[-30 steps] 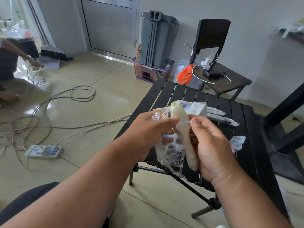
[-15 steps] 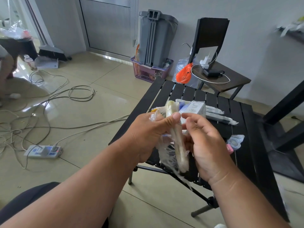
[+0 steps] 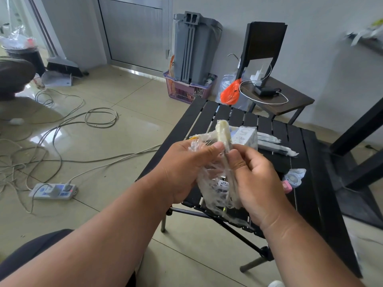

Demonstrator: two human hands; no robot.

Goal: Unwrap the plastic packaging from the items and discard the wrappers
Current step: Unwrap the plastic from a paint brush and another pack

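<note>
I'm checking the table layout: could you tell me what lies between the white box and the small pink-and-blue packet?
In the head view, two long wrapped items lie between the white box and the pink-and-blue packet, then bare black table slats.

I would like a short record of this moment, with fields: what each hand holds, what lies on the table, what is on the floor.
left hand: grips crumpled clear plastic wrap
right hand: pinches the pale item together with the left thumb
table: white box, two long wrapped items, small packet
floor: power strip, loose cables
</note>
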